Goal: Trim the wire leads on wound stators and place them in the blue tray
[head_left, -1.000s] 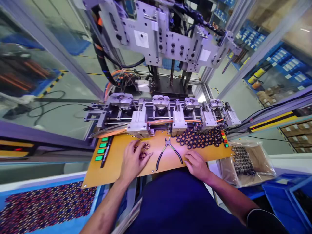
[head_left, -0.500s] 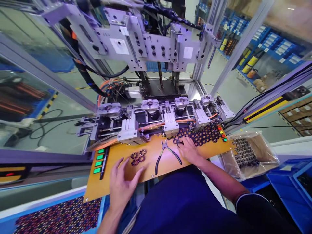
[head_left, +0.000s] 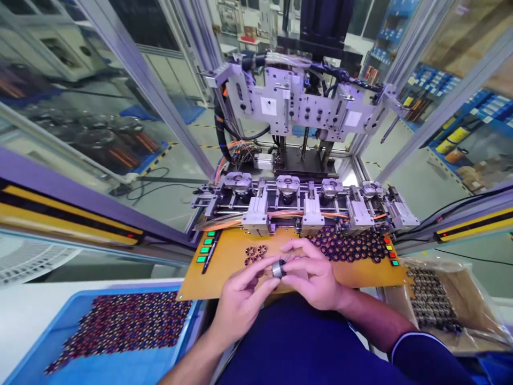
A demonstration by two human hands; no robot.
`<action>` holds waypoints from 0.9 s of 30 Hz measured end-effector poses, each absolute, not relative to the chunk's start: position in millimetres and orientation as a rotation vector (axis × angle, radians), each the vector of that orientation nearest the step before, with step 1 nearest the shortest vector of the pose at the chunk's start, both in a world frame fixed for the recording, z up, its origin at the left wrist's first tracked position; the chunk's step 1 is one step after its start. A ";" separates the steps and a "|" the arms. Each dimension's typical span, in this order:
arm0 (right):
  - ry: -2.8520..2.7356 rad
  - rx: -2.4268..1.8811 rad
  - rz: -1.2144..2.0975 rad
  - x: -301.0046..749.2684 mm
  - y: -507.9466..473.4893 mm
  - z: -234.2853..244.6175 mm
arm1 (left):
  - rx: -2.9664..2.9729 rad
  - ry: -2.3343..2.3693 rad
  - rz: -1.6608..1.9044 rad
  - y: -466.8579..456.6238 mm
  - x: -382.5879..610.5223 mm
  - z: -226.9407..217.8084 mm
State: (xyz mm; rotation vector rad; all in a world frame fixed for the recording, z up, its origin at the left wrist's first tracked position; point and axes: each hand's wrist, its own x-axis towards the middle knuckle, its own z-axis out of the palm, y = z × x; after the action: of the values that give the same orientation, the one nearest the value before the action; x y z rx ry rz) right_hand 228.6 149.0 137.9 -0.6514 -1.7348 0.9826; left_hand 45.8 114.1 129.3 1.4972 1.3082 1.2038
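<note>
My left hand and my right hand meet above the front of the orange work board. Between their fingertips they grip a small silver metal ring. A dark part shows at its right side, partly covered by my right fingers. Just beyond my left hand lie several dark ring-shaped stator cores on the board. Many more dark cores are packed beyond my right hand, below the machine's fixtures. The pliers cannot be made out behind my hands.
A machine with a row of round metal fixtures stands behind the board. Left is a blue tray full of cores; right, a lined carton of metal parts. Green buttons and a black pen are at the board's left.
My right hand has left the packed cores and come to my left hand, which was open. Both now hold the silver ring. The camera view has shifted, showing more of the left side.
</note>
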 end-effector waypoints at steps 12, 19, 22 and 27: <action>-1.992 -0.610 1.091 214.8 180.1 149.3 | 1.734 1.512 1.394 110.2 15.3 84.6; -2.331 -0.533 0.774 187.0 298.2 180.0 | 1.419 1.916 1.500 124.3 -14.7 -1.7; -2.472 -0.569 0.612 149.1 355.9 183.5 | 1.367 1.935 1.493 132.5 -15.3 -21.8; -2.699 -0.575 0.435 94.0 410.5 164.3 | 1.329 1.906 1.459 136.2 -16.1 -31.3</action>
State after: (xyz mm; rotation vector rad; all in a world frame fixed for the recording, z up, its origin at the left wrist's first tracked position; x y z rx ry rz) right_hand 94.0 410.5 164.3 -0.5753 -2.6989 0.4353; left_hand -16.1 136.2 -31.3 1.3292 1.9061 1.4587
